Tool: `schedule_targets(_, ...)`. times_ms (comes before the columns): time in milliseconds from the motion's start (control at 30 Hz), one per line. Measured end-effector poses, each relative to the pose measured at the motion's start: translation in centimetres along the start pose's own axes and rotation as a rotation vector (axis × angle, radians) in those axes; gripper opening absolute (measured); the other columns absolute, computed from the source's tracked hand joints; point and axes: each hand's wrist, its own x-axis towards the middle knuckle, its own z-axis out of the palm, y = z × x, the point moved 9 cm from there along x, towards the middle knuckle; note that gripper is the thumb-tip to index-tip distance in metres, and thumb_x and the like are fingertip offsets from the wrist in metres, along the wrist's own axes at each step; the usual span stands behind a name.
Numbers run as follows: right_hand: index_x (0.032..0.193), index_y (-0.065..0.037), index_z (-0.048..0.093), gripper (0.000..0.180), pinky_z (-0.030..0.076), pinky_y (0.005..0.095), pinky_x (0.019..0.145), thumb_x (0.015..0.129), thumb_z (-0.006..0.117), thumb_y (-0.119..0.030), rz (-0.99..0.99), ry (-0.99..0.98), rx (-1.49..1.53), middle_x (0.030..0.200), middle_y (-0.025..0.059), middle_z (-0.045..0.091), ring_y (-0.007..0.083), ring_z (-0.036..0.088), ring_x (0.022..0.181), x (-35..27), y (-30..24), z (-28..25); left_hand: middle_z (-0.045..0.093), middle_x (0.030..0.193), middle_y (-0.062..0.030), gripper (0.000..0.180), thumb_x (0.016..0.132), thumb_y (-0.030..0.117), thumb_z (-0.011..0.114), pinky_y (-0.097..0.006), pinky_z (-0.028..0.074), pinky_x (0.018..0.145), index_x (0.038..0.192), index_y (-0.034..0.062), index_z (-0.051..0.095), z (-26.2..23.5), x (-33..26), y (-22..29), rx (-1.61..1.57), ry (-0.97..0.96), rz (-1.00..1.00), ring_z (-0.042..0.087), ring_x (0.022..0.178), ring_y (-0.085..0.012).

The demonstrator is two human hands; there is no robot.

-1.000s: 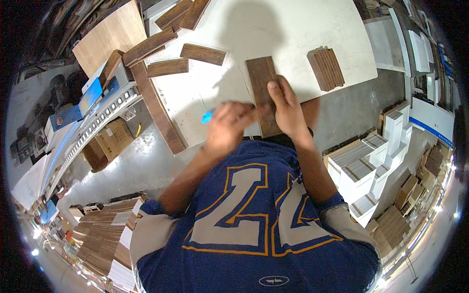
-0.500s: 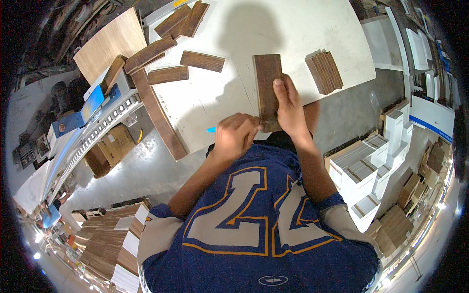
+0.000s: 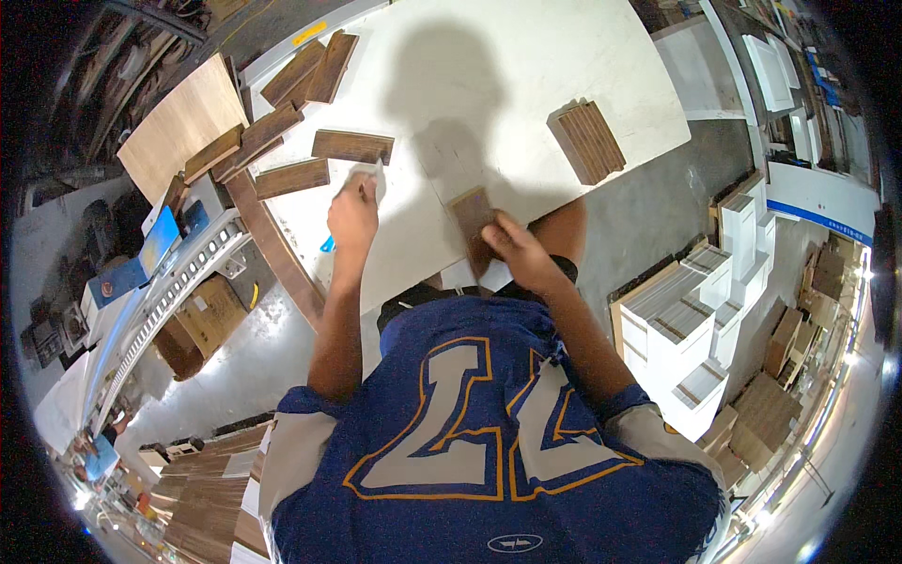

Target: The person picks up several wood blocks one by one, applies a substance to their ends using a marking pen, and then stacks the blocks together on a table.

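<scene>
Right hand (image 3: pixel 515 252) is down on a small dark-brown rectangular wooden panel (image 3: pixel 470 218) at the near edge of the white counter (image 3: pixel 526 75), fingers closed over the panel's near end and pinning it flat. The panel's long axis runs near to far, tipped only slightly off straight, and its far end pokes out bare beyond the knuckles. So the piece lies directly ahead of the right hand and off to the right of the left one.

Left hand (image 3: pixel 353 212) is out further left and a bit farther across the counter, curled around a small pale scrap, cloth or paper (image 3: pixel 374 175), I cannot tell which. A blue tool tip (image 3: pixel 327 244) shows just below that wrist at the counter's edge.

The right hand is plainly the nearer of the two to the panel; the left sits clear of it, with bare white counter between them.

Just beyond the left hand lie two loose brown wooden strips (image 3: pixel 351 147), and more are scattered at the far left corner. A neat stack of dark ribbed wooden pieces (image 3: pixel 586 141) rests well apart on the right side.
</scene>
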Motion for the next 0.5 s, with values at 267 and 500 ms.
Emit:
schedule_targets(267, 0.114, -0.006, 0.059, 0.043, 0.049, 0.0275, 0.062, 0.1, 0.073, -0.044, 0.083, 0.644, 0.456, 0.097, 0.0064, 0.061, 0.0117, 0.056, 0.072, 1.7, 2.3, -16.9, 0.072, 0.12, -0.017, 0.035, 0.096, 0.028, 0.073, -0.051, 0.055, 0.094, 0.126, 0.0101, 0.07, 3.3, -4.6, -2.1, 0.057, 0.014, 0.085, 0.068, 0.112, -0.0394)
schedule_targets(500, 0.143, 0.001, 0.058, 0.062, 0.05, 0.0497, 0.107, 0.098, 0.066, -0.041, -0.193, 0.861, -0.798, 0.134, 0.0273, 0.062, 0.0435, 0.063, 0.121, 7.8, -0.7, -35.2, 0.071, 0.123, -0.0201, 0.042, 0.097, 0.031, 0.072, -0.052, 0.053, 0.098, 0.132, 0.0076, 0.068, 1.6, -4.3, -2.2, 0.044, 0.045, 0.081, 0.067, 0.114, -0.0405)
